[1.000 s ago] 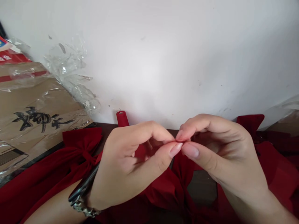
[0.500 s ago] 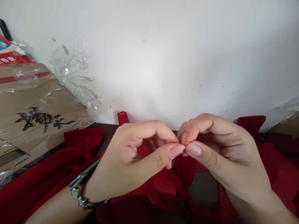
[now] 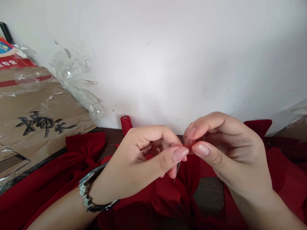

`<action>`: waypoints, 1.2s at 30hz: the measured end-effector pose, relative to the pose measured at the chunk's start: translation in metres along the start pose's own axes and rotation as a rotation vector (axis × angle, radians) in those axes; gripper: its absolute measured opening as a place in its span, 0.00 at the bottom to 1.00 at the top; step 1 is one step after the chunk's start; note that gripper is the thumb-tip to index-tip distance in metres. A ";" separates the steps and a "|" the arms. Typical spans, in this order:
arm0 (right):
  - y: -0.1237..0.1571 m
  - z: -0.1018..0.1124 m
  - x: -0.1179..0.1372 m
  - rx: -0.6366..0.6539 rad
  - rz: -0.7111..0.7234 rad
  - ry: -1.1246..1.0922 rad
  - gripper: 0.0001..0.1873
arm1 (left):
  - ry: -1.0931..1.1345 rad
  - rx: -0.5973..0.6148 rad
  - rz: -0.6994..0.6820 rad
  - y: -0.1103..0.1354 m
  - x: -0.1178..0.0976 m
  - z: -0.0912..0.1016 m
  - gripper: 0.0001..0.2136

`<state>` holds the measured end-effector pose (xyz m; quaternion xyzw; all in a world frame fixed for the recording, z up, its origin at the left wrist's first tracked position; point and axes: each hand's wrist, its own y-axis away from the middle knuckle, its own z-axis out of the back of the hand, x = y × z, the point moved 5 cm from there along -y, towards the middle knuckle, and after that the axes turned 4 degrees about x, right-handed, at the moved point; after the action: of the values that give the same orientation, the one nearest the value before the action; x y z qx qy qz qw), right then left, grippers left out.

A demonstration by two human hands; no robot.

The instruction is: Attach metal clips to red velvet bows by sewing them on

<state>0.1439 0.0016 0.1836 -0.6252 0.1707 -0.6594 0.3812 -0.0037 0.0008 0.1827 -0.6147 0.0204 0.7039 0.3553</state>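
My left hand (image 3: 141, 163) and my right hand (image 3: 225, 153) meet fingertip to fingertip above dark red cloth (image 3: 168, 195). The left thumb and forefinger are pinched together, and a thin metal needle (image 3: 177, 169) sticks down below them. The right thumb and forefinger are pinched on a fine red thread (image 3: 189, 145), barely visible between the two hands. A metal bracelet is on my left wrist. A red spool of thread (image 3: 126, 124) stands upright by the wall behind the left hand.
A red cloth bow (image 3: 83, 148) lies to the left on the dark table (image 3: 208, 191). A cardboard box (image 3: 35, 118) with black lettering, wrapped in clear plastic film (image 3: 74, 76), leans at the left. A white wall rises close behind. More red cloth (image 3: 261, 126) lies at the right.
The hands stayed pinched together and rose slightly. The needle now shows more plainly below the left fingers. The left wrist shifted to the right.
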 end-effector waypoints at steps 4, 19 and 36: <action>0.001 0.012 0.003 -0.032 0.043 0.037 0.04 | -0.055 -0.031 -0.026 0.000 -0.004 0.002 0.10; 0.001 0.009 0.013 0.060 0.014 0.292 0.04 | -0.296 -0.058 -0.071 0.001 -0.013 0.004 0.10; 0.003 0.014 0.019 0.049 0.162 0.328 0.15 | -0.039 0.051 0.013 0.002 0.003 0.008 0.09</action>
<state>0.1599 -0.0100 0.1967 -0.4839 0.2644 -0.7236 0.4151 -0.0116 0.0044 0.1817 -0.5915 0.0354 0.7173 0.3664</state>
